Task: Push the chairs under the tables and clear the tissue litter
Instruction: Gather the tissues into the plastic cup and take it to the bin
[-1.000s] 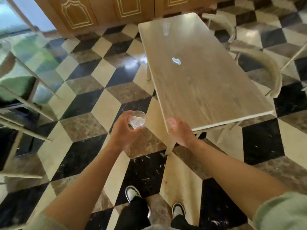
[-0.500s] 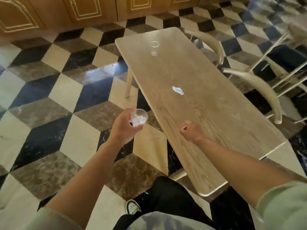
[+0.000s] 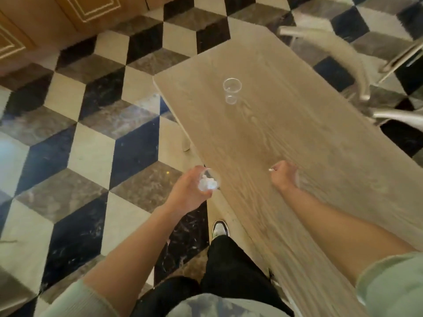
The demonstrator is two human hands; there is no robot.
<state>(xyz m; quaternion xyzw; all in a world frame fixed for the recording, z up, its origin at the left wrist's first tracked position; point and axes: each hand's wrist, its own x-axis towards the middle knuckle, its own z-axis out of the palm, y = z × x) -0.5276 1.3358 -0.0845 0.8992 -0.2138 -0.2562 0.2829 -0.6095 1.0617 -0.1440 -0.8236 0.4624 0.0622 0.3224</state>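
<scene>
My left hand point(image 3: 188, 194) holds a clear plastic cup point(image 3: 209, 183) with crumpled white tissue inside, just off the left edge of the long wooden table point(image 3: 286, 145). My right hand point(image 3: 283, 176) is closed over the tabletop, and a small white bit of tissue point(image 3: 272, 170) pokes out between its fingers. A second clear cup point(image 3: 231, 89), empty, stands farther along the table. Two pale curved-back chairs point(image 3: 343, 56) stand at the table's right side, pulled slightly out.
The floor is a black, grey and cream cube-pattern tile point(image 3: 91, 145). Wooden cabinet panels point(image 3: 57, 17) line the far wall at upper left. My shoe point(image 3: 220, 228) and dark trouser leg are beside the table's left edge.
I have walked along the table's left side. The tissue scrap that lay on the tabletop is gone from it, and my right hand has closed on it.
</scene>
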